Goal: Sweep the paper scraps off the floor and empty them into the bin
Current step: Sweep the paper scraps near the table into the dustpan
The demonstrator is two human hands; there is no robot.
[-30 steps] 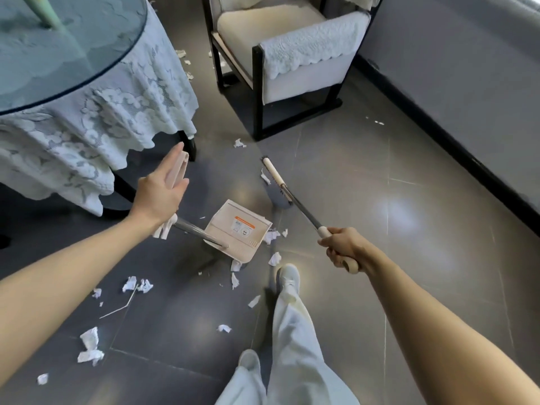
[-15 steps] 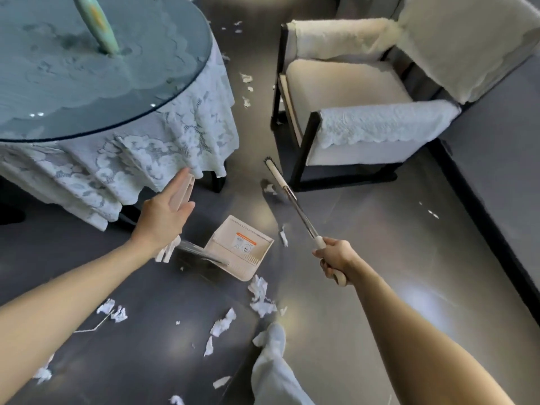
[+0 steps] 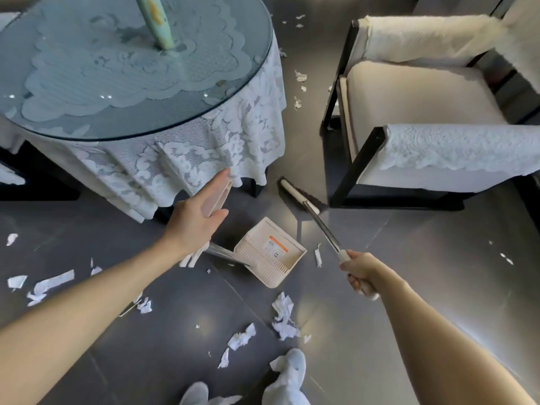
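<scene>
The left grip [image 3: 195,220] holds the tall handle of a beige dustpan [image 3: 268,255] resting on the dark floor [image 3: 409,258], its tray showing only a label. The right grip [image 3: 361,270] clasps a broom [image 3: 321,226], head down near a chair [image 3: 359,168]. White paper scraps [image 3: 283,317] lie scattered on the floor around the pan.

The left hand [image 3: 198,220] covered the middle of the dustpan handle [image 3: 225,188]. The dustpan's label [image 3: 276,249] was too small to read, and the armchair [image 3: 423,92] ran off-frame.

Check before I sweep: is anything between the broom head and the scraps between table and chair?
Nothing visible: bare floor runs from the broom head to those scraps; the tablecloth and chair frame only flank the gap.
</scene>
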